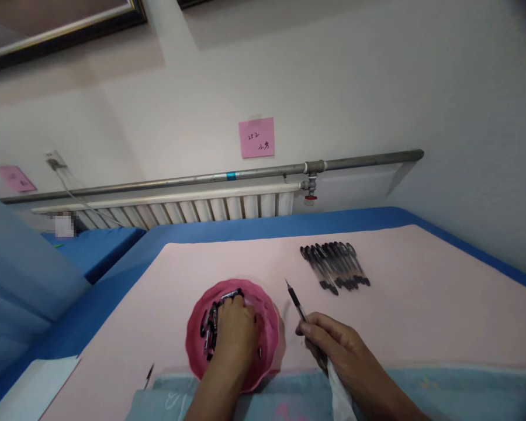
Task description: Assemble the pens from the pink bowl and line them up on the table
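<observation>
Grasps a gel pen (294, 297) between thumb and fingers in the right-hand grip (331, 345), with the bare tip aimed away and to the left, just right of a scalloped pink bowl (268, 318). Could smear ink or damage the point through a careless brush of that uncapped tip against the bowl's rim or the sheet below. Shows some white material (339, 392) beneath the same hand, too indistinct to name; could snag on the rear of the pen during a turn of the wrist.

Reaches down into the bowl with the left-hand grip (236, 324), fingers bent among short black pieces (210, 330), apparently pen caps. Cannot tell about anything pinched there, with the fingertips hidden. Could tip the bowl through too much forearm weight on the near rim, or flick out a small cone-shaped piece (259, 352) beside the hand.

Farther out, on the pink sheet (421, 304) over the blue-covered counter (355, 217), shows a slanted row of capped gel pens (335, 269), side by side, apart from both hands. Could scatter after a knock from the right hand. Near the lower left, shows a thin dark-ended piece (149, 374) close to a light-blue cloth (425, 386); could roll or vanish beneath the fabric after a tug.
</observation>
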`<act>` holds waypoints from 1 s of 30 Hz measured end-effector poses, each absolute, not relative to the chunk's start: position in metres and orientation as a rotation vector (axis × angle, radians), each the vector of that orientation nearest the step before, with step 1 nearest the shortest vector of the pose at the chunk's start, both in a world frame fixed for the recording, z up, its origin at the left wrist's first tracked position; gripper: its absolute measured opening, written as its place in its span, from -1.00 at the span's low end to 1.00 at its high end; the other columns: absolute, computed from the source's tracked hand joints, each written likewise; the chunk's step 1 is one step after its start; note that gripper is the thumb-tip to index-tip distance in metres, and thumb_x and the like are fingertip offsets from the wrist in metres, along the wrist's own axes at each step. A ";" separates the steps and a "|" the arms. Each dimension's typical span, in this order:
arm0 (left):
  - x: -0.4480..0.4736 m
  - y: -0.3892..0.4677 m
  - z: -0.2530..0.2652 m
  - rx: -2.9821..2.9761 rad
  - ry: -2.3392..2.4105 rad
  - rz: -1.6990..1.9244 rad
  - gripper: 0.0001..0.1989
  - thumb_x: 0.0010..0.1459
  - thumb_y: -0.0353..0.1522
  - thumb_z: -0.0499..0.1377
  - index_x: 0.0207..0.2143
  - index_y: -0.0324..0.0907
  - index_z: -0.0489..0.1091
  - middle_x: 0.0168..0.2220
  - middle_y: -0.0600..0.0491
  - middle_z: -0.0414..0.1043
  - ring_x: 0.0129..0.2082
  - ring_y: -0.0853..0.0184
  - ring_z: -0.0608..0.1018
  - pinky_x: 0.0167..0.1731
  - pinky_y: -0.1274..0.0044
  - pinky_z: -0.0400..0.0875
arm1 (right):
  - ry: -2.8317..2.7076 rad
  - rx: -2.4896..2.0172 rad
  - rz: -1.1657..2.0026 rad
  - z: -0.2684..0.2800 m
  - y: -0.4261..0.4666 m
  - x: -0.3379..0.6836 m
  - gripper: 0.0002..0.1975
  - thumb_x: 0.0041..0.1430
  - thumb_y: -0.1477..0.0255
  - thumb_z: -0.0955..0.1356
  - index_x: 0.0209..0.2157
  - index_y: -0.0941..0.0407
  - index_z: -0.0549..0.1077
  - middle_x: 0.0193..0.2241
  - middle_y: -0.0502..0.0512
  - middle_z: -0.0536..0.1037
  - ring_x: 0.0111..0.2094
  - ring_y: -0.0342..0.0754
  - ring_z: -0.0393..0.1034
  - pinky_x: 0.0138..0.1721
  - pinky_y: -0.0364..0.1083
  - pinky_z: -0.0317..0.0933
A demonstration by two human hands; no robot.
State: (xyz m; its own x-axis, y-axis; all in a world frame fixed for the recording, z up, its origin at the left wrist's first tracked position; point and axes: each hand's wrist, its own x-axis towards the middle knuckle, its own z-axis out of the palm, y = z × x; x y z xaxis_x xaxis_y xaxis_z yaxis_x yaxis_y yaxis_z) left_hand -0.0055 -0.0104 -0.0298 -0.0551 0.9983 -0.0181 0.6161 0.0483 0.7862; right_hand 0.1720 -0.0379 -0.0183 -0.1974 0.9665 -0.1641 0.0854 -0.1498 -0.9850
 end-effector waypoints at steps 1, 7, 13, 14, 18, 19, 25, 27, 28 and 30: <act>-0.005 -0.011 -0.031 1.717 1.807 0.770 -0.87 -0.10 -0.47 0.13 -0.50 -0.24 0.49 -0.24 -0.24 0.42 -0.10 -0.01 0.33 -0.09 0.30 0.05 | -1.348 -1.273 1.443 -0.020 -0.037 0.173 -0.72 0.07 0.23 0.26 -0.59 0.11 0.27 -0.69 -0.13 0.17 -0.62 -0.20 0.03 -0.58 -0.16 -0.07; -0.008 -0.012 -0.028 1.870 1.821 0.733 -0.85 -0.07 -0.50 0.09 -0.47 -0.23 0.47 -0.31 -0.14 0.44 -0.27 0.16 0.40 -0.22 0.40 0.13 | -1.466 -1.271 1.402 -0.025 -0.035 0.176 -0.72 0.09 0.24 0.25 -0.58 0.11 0.27 -0.67 -0.13 0.16 -0.61 -0.20 0.03 -0.56 -0.17 -0.06; -0.016 -0.016 -0.010 1.254 1.228 1.032 -0.90 0.00 -0.33 0.15 -0.42 -0.19 0.38 -0.46 0.08 0.39 -0.45 0.37 0.40 -0.39 0.55 0.23 | -1.671 -1.246 1.440 -0.019 -0.041 0.172 -0.73 0.09 0.24 0.26 -0.58 0.10 0.29 -0.66 -0.13 0.14 -0.59 -0.18 0.05 -0.54 -0.17 -0.04; -0.017 -0.016 -0.008 1.194 1.180 1.040 -0.89 -0.02 -0.33 0.17 -0.42 -0.20 0.38 -0.47 0.10 0.38 -0.46 0.39 0.39 -0.40 0.56 0.23 | -1.690 -1.242 1.436 -0.019 -0.041 0.172 -0.73 0.09 0.24 0.26 -0.57 0.10 0.30 -0.66 -0.12 0.14 -0.59 -0.18 0.05 -0.53 -0.17 -0.04; -0.019 -0.017 -0.007 1.060 1.138 1.086 -0.84 -0.07 -0.34 0.23 -0.39 -0.23 0.42 -0.46 0.08 0.39 -0.49 0.43 0.38 -0.41 0.57 0.24 | -1.751 -1.224 1.385 -0.020 -0.041 0.172 -0.73 0.08 0.25 0.25 -0.59 0.10 0.29 -0.64 -0.10 0.16 -0.56 -0.16 0.07 -0.51 -0.17 -0.02; -0.020 -0.017 -0.008 1.037 1.122 1.103 -0.83 -0.08 -0.34 0.23 -0.38 -0.23 0.43 -0.44 0.07 0.41 -0.48 0.42 0.39 -0.40 0.56 0.25 | -1.769 -1.217 1.373 -0.020 -0.040 0.172 -0.73 0.08 0.25 0.25 -0.59 0.10 0.29 -0.64 -0.10 0.17 -0.55 -0.16 0.08 -0.50 -0.17 -0.01; -0.022 -0.017 -0.009 1.031 1.104 1.098 -0.82 -0.08 -0.35 0.24 -0.36 -0.22 0.46 -0.43 0.07 0.42 -0.47 0.42 0.40 -0.38 0.56 0.26 | -1.845 -1.191 1.328 -0.022 -0.039 0.172 -0.72 0.09 0.25 0.24 -0.60 0.10 0.26 -0.63 -0.09 0.18 -0.54 -0.15 0.09 -0.48 -0.17 0.01; -0.021 -0.018 -0.006 1.060 1.124 1.069 -0.84 -0.07 -0.36 0.24 -0.38 -0.23 0.46 -0.47 0.08 0.41 -0.49 0.43 0.39 -0.41 0.58 0.24 | -1.862 -1.182 1.331 -0.021 -0.039 0.172 -0.72 0.09 0.25 0.23 -0.59 0.10 0.27 -0.63 -0.08 0.20 -0.53 -0.14 0.10 -0.47 -0.17 0.01; -0.021 -0.019 -0.004 1.080 1.135 1.054 -0.85 -0.07 -0.36 0.23 -0.39 -0.23 0.46 -0.49 0.08 0.40 -0.50 0.43 0.39 -0.43 0.59 0.23 | -1.871 -1.180 1.331 -0.021 -0.040 0.172 -0.73 0.09 0.25 0.23 -0.59 0.10 0.27 -0.62 -0.08 0.20 -0.53 -0.14 0.11 -0.47 -0.17 0.01; -0.021 -0.021 -0.001 1.116 1.153 1.021 -0.86 -0.07 -0.35 0.23 -0.40 -0.23 0.46 -0.51 0.09 0.38 -0.52 0.44 0.37 -0.46 0.60 0.21 | -1.881 -1.185 1.326 -0.021 -0.040 0.172 -0.74 0.08 0.27 0.24 -0.59 0.10 0.28 -0.63 -0.09 0.21 -0.53 -0.14 0.11 -0.47 -0.17 0.01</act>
State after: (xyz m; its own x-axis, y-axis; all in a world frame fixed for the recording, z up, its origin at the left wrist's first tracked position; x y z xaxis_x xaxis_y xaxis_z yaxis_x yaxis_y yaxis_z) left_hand -0.0213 -0.0206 -0.0007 0.1316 0.9790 -0.1559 -0.0361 0.1619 0.9861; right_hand 0.1718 -0.0397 -0.0206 -0.4630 0.8848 -0.0525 0.3464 0.1262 -0.9295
